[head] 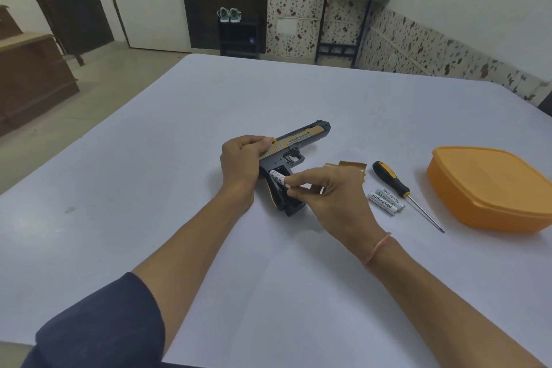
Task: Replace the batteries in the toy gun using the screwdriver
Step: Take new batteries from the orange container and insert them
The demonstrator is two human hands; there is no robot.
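Gripping the toy gun (294, 145) with our left hand (240, 163), we're pinching the battery (277, 177) in its grip with our right hand (328, 194); the shallow fingertip hold is risking a drop.

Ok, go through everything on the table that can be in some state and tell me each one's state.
toy gun: held on its side, grip compartment open.
gold cover: off, lying beside the gun.
battery in the grip: partly seated, pinched by the right hand.
two loose batteries: side by side, untouched.
screwdriver: lying untouched.
orange container: appears closed.
left hand: grips the gun's rear.
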